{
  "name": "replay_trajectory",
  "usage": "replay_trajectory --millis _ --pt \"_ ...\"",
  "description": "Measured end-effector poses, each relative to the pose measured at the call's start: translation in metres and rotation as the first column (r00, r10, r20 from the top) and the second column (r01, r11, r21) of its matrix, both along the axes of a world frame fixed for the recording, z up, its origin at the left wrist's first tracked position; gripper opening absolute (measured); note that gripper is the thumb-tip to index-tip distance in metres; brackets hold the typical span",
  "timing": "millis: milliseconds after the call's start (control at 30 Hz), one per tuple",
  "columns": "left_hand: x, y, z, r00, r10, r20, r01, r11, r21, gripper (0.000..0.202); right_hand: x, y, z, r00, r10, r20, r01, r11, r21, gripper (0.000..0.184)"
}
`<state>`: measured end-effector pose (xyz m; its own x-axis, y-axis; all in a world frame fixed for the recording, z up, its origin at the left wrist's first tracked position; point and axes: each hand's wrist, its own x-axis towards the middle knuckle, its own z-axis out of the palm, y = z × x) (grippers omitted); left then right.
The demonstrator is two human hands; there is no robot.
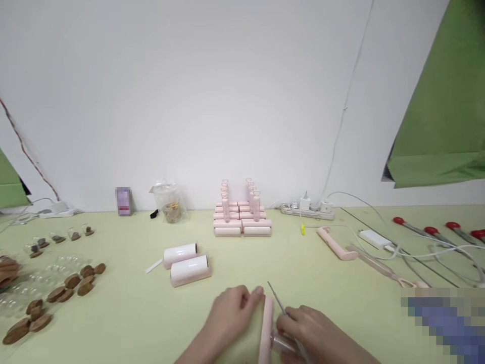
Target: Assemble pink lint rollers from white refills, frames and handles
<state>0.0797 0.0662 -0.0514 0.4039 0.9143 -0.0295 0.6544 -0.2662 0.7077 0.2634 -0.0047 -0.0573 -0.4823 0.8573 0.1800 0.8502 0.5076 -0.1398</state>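
At the near edge of the pale green table (303, 275), two bare hands worked close together over a pink roller frame (267, 323). Frame lay between the hands, its long bar pointing away from the person, lower end cut off by the bottom of the view. Clear handle (282, 344) ran from the bar toward the right.

Left hand (235, 309): thumb at the far end of the bar, fingers curled; could not tell whether it gripped. Right hand (308, 326): fingers closed on a thin metal rod (277, 298), which slanted up and left past the bar. Its hold on the handle was partly hidden; could not tell how firm.

Ahead and left, two white rolls (190, 270) lay side by side, a white strip (154, 265) near them. Farther back, pink rollers (242, 223) stood in two columns near the wall, several handles upright. Off to the right, another pink frame (337, 245) lay near a white adapter (375, 238) and loose cables.
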Motion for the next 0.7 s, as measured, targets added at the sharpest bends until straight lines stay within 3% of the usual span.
replay_trajectory --millis 67,167,300,433,533,633,700 --pt "0.025 -0.006 -0.001 0.987 -0.058 0.153 0.076 0.99 -0.117 0.045 0.005 0.004 0.0 0.997 -0.03 -0.065 0.033 0.998 0.045 0.018" --pt "0.041 -0.003 0.0 0.924 -0.067 0.376 0.183 0.942 -0.281 0.045 0.016 0.013 0.001 0.99 -0.079 -0.115 0.094 0.987 0.131 0.013" --pt "0.046 0.003 0.005 0.885 -0.128 0.448 0.276 0.919 -0.283 0.041 0.029 0.021 0.004 0.995 -0.047 -0.088 0.06 0.987 0.149 0.007" --pt "0.048 -0.005 0.012 0.819 -0.09 0.566 0.368 0.84 -0.4 0.041 0.038 0.019 0.021 0.998 -0.01 -0.06 0.013 0.999 0.044 0.008" --pt "0.048 -0.012 0.017 0.79 -0.115 0.602 0.423 0.813 -0.4 0.04 0.038 0.012 0.039 0.993 -0.033 -0.117 0.027 0.998 -0.049 0.014" --pt "0.043 -0.02 0.016 0.772 -0.179 0.61 0.44 0.843 -0.31 0.04 0.03 0.001 0.05 0.981 -0.04 -0.188 0.026 0.997 -0.077 0.013" --pt "0.039 -0.026 0.01 0.751 -0.216 0.623 0.452 0.857 -0.248 0.044 0.024 -0.009 0.048 0.981 -0.027 -0.191 0.016 0.998 -0.061 0.009"
